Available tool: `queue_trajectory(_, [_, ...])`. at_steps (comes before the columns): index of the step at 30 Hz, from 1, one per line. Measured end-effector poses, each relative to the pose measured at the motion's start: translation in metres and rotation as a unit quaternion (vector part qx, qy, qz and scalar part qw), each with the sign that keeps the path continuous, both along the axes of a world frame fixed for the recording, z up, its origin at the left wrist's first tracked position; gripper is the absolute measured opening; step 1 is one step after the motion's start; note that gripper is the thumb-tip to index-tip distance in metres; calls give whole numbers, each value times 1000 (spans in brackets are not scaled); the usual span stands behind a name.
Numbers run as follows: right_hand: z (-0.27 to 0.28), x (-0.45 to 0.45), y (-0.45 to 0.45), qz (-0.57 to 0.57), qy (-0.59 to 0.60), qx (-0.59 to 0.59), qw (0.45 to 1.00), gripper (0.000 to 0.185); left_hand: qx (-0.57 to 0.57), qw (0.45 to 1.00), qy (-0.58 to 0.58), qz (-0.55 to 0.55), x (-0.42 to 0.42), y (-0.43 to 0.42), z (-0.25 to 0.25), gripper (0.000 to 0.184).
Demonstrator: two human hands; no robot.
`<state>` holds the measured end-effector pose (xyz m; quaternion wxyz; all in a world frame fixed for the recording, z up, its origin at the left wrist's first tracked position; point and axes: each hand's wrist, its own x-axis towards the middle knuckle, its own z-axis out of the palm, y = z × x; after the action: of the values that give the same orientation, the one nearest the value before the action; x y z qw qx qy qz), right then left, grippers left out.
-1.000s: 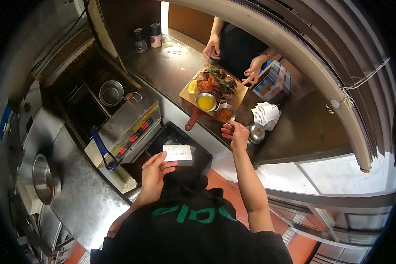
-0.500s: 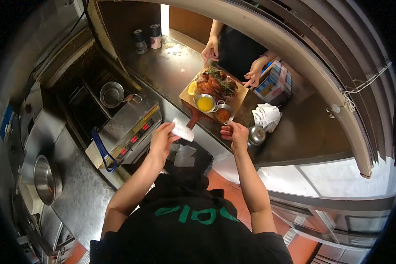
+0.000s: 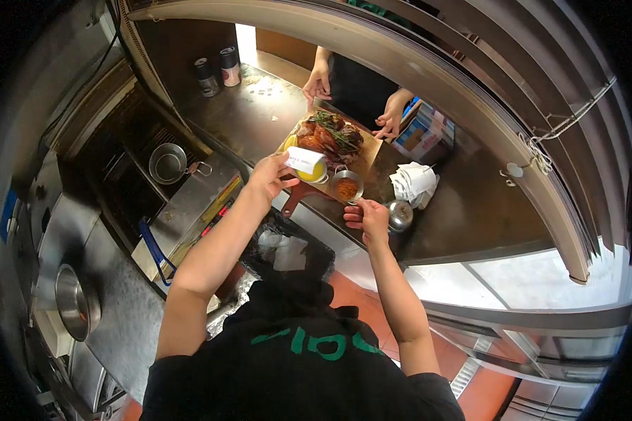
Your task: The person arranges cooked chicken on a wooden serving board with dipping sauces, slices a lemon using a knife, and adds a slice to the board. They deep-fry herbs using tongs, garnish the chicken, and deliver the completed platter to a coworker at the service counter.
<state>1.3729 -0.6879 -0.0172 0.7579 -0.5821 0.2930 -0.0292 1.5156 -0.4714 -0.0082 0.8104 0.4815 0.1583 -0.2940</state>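
Observation:
My left hand (image 3: 272, 177) pinches a white paper slip (image 3: 304, 160) over a small metal cup of yellow liquid (image 3: 312, 175), partly covering it. Thumb and fingers of my right hand (image 3: 369, 219) close at the handle of a second small metal cup (image 3: 347, 188), filled with red-brown seasoning. Both cups are at the near edge of a wooden board (image 3: 370, 156). Behind them lies browned roast meat (image 3: 330, 140) topped with green herbs, with a lemon piece (image 3: 290, 142) at its left.
Across the counter (image 3: 470, 217), another person's two hands (image 3: 319, 83) are near the board. Crumpled white cloths (image 3: 414, 184) and a round metal container (image 3: 400, 215) lie to the right. A strainer (image 3: 168, 163) hangs over the fryer at left; two grinders (image 3: 230, 67) stand behind.
My left hand has moved forward, bringing the paper slip over the yellow cup. My right hand stays by the seasoning cup's handle. The view has shifted slightly.

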Motion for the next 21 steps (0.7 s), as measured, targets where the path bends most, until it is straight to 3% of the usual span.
queue_trajectory(7, [2,2,5,8,-1,3,1000,20,-38,999,-14,23,9,11,-13,25])
queue_trajectory(9, [1,4,6,15,3,4,1000,20,22,996,47,69,-1,8,-14,19])
queue_trajectory(13, [0,5,5,18,6,8,1000,23,5,998,32,52,-17,6,-8,18])
queue_trajectory(18, [4,1,4,16,3,2,1000,34,47,997,7,68,-39,9,-3,17])
queue_trajectory(21, [21,-25,11,-12,25,-61,998,42,42,996,-21,69,-68,13,7,16])
